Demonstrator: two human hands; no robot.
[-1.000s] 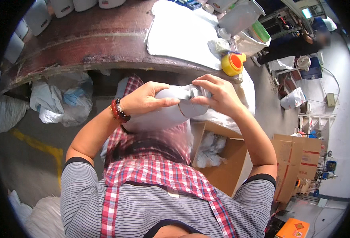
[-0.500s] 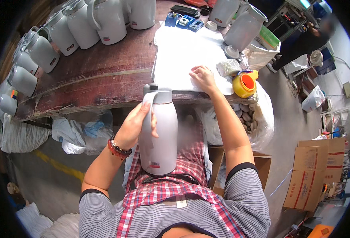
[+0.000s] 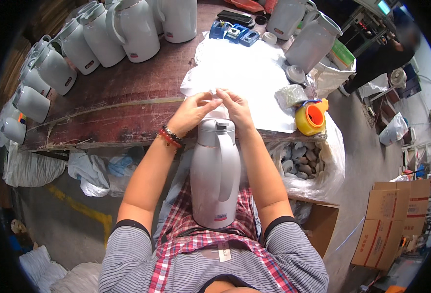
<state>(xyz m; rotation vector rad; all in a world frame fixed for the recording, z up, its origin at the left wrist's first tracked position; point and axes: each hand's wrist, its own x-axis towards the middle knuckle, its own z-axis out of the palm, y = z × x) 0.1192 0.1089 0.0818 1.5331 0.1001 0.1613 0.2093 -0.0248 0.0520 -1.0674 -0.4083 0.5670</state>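
Note:
A light grey vacuum jug point(image 3: 209, 180) stands upright on my lap against the checked apron, its handle turned toward me and no hand on it. Just beyond its lid, my left hand point(image 3: 196, 113) and my right hand point(image 3: 236, 110) come together at the table edge. Both have fingers pinched on a thin white sheet point(image 3: 218, 110), thin paper or plastic, I cannot tell which. A pile of white sheets point(image 3: 244, 78) lies spread under and behind it. My fingers hide part of the pinched edge.
Several grey jugs point(image 3: 135, 34) crowd the table's left, with more at the back right. Blue tool holders point(image 3: 235, 33), a yellow tape roll point(image 3: 310, 119) and a white lid point(image 3: 295, 74) lie nearby. Below right sits a bag of stoppers point(image 3: 303, 158). A person point(image 3: 388, 53) stands at far right.
My left hand has let go of the jug's handle and moved up beside my right hand. The jug now rests on my lap, turned round. Both hands have taken hold of a white sheet.

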